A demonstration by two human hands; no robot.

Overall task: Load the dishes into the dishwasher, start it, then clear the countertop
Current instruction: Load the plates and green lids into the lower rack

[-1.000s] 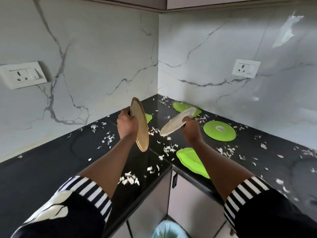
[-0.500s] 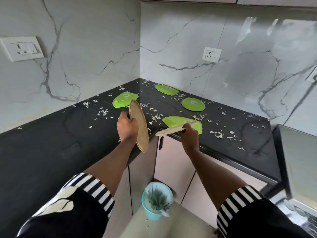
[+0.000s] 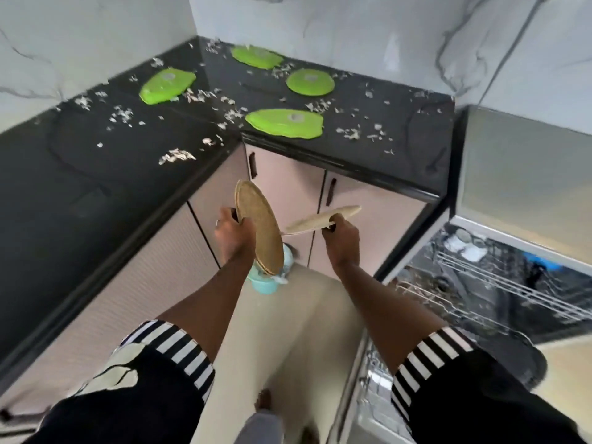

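- Both hands have drawn back from the counter [image 3: 64, 174] since half a second ago. They now hang lower, in front of the cabinet doors [image 3: 288, 177]. The view has swung down and to the right, so the open dishwasher [image 3: 499, 283] now shows.
- The left hand [image 3: 235, 237] grips a tan plate [image 3: 261, 232], with its fingers curled round the near rim. The plate stands almost upright on its edge.
- From this view the tan plate's lower rim overlaps a teal bin [image 3: 267, 283] standing on the floor [image 3: 298, 331].
- The right hand [image 3: 341, 237] pinches a pale plate [image 3: 320, 221] at its rim. This plate lies nearly flat and is seen edge-on, with its far end tipped slightly upward.
- The two held plates are near each other but apart.
- Four green plates [image 3: 283, 122] have stayed on the counter. One lies left of the corner, one by the back wall, one round one sits to the right, and one lies at the front edge above the cabinet doors.
- White scraps [image 3: 176, 155] are strewn over the counter between and around the green plates.
- The dishwasher is at the right, just beyond the counter's end, with its wire racks showing. What lies in them is too blurred to tell.
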